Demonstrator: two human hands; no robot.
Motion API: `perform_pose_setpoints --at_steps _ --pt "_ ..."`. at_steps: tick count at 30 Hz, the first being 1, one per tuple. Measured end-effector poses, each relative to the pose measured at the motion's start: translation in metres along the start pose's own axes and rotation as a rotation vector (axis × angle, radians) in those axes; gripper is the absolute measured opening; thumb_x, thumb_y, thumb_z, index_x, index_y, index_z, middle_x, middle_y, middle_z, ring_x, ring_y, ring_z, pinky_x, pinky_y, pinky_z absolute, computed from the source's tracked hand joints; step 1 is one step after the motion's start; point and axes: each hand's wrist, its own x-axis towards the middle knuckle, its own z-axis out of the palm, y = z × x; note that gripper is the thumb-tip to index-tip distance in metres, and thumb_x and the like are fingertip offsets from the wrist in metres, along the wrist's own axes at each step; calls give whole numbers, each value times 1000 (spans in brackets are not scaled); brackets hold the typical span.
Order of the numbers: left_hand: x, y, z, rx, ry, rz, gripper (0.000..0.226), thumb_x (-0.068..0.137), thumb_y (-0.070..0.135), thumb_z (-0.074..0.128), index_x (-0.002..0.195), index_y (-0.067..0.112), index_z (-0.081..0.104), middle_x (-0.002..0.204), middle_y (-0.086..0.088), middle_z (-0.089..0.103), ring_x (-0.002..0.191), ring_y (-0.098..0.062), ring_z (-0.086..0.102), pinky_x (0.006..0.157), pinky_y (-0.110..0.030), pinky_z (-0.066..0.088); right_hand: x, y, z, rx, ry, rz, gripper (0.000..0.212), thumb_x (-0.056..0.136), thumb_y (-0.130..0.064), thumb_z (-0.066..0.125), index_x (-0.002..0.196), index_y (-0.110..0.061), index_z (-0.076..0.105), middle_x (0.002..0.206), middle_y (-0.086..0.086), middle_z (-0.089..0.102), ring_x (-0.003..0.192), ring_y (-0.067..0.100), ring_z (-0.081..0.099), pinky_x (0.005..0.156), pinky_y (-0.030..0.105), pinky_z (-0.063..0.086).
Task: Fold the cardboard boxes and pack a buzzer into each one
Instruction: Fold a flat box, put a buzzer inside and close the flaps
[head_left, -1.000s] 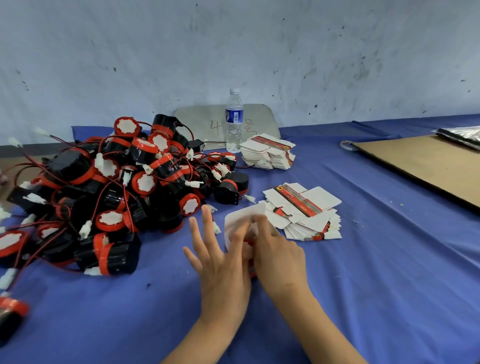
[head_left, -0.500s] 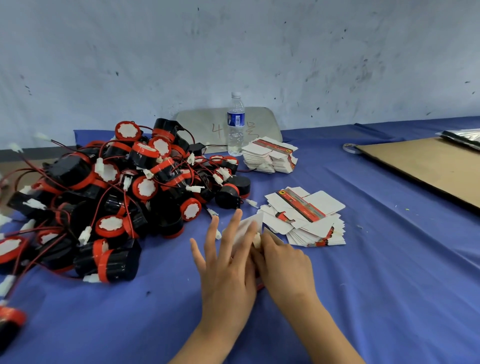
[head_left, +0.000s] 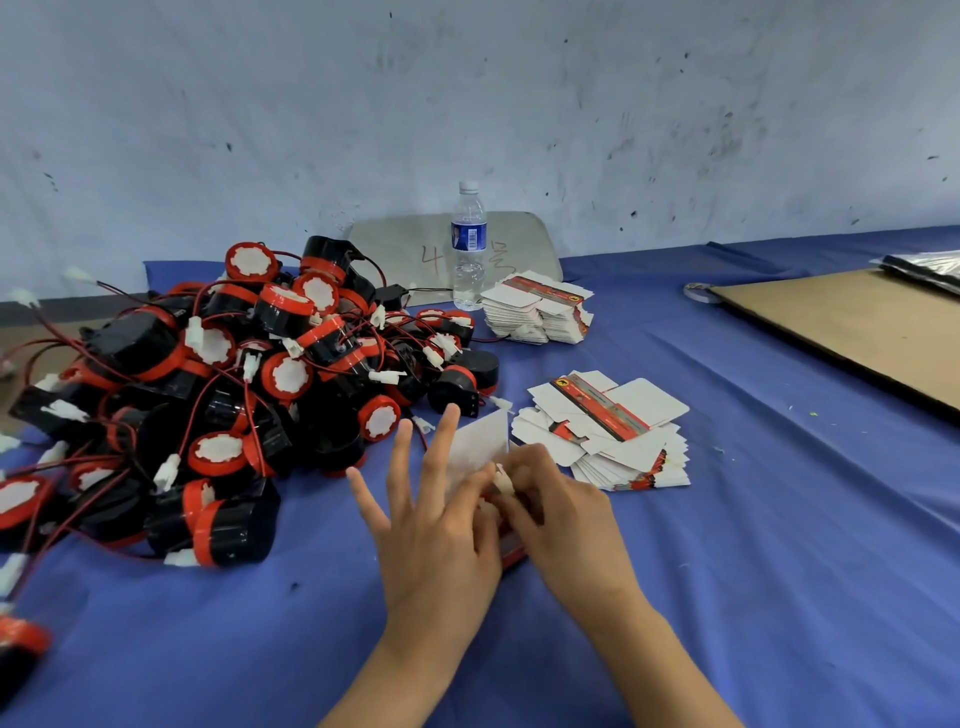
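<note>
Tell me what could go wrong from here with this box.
The white connector pinched by the right hand may catch under the open flap of the box, blocking closure. Forcing it could crease the card. The splayed fingers of the left hand are near the buzzer pile, whose loose wires might snag.
</note>
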Motion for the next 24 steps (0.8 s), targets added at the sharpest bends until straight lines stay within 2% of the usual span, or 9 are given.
perform_pose_setpoints --at_steps 4,7,9,11,14,17,19,21,24 --pt "-1 -2 3 -28 -15 12 36 70 0 75 101 20 73 153 -1 29 140 -37 29 102 -74 27 1 -5 0 -281 274 -120 10 75 -16 68 71 -19 60 51 -6 57 41 15 50 34 28 35" --pt "-2 4 3 -236 -5 -5 51 80 2 67 127 21 58 158 9 17 136 -33 40 84 -55 54 1 -4 2 -386 246 -72 19 65 -6 77 63 -16 60 52 -4 56 41 21 50 35 26 29" --pt "-2 7 2 -391 14 -49 58 89 21 54 143 34 34 159 23 7 141 -21 35 88 -41 55 1 -3 4 -481 82 -7 11 74 -11 73 75 -19 66 72 -4 63 59 19 58 44 28 36" --pt "-4 7 2 -574 9 -66 61 93 34 41 149 41 18 158 25 10 143 -15 30 105 -32 43 1 3 6 -438 -34 80 16 90 -25 57 102 -29 67 109 -12 61 93 13 57 60 27 41" --pt "-6 4 5 -777 7 -143 57 96 32 32 151 31 16 159 19 17 145 -6 21 115 -21 22 2 6 6 -396 -8 91 22 90 -22 54 98 -36 69 147 -24 26 118 11 34 61 26 42" --pt "-5 3 10 -817 -78 -315 50 99 40 31 147 37 19 156 13 27 141 0 25 114 -27 26 4 10 4 -228 -27 137 35 87 -13 51 90 -39 74 146 -42 -9 127 10 22 72 26 46" --pt "-5 3 11 -825 -163 -393 54 96 55 35 146 42 20 150 5 38 136 -10 37 111 -36 34 5 15 1 -89 -122 210 38 87 -16 49 96 -43 73 133 -51 -17 131 8 22 83 29 46" --pt "-4 2 12 -847 -202 -441 60 91 47 48 144 46 19 141 7 46 126 -9 48 105 -30 41 6 17 -2 -63 -205 238 35 84 -30 43 96 -45 73 132 -55 -15 130 1 23 82 33 47" --pt "-2 0 16 -875 -203 -473 74 94 10 59 139 51 18 125 30 47 110 9 55 89 -12 43 5 18 -3 -88 -255 234 35 80 -40 35 67 -34 66 145 -49 -8 123 -4 29 67 28 41"
